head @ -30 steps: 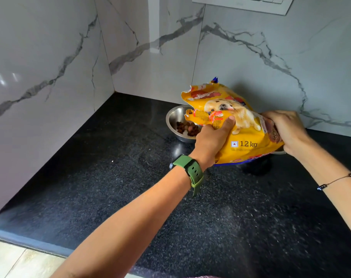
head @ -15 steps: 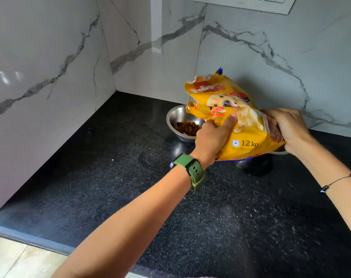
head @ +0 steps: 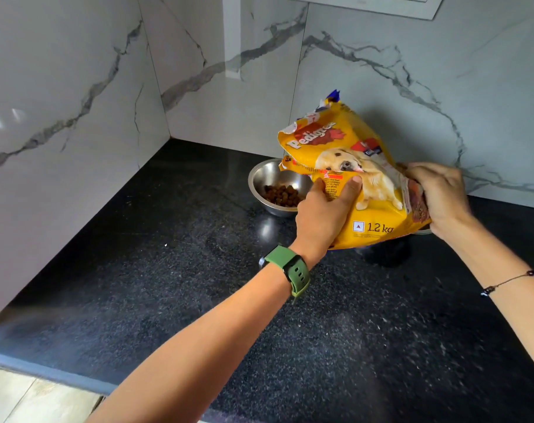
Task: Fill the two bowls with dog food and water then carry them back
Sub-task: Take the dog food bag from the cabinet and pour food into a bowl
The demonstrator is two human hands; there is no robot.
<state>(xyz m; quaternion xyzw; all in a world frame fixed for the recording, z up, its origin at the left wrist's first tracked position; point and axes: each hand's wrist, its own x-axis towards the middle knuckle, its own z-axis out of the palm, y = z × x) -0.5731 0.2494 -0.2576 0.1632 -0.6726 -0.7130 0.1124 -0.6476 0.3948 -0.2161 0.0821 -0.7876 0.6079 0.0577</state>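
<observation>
A yellow dog food bag (head: 351, 154) is held above the black counter (head: 168, 285), its torn mouth pointing up and left. My left hand (head: 323, 212) grips the bag's front fold, thumb pressed on it. My right hand (head: 439, 193) grips the bag's right end. A steel bowl (head: 262, 178) holding brown kibble (head: 282, 195) stands just left of the bag, near the back wall. A sliver of a second steel rim (head: 424, 231) shows under the bag by my right hand; the rest is hidden.
Marble wall tiles (head: 76, 102) close the counter on the left and at the back. A white switch plate (head: 366, 3) sits high on the back wall. The counter's front edge (head: 46, 372) runs along the lower left, with pale floor beyond.
The bag has been tipped up, its mouth rising away from the bowl. Both hands keep their hold. The kibble in the bowl lies still.
</observation>
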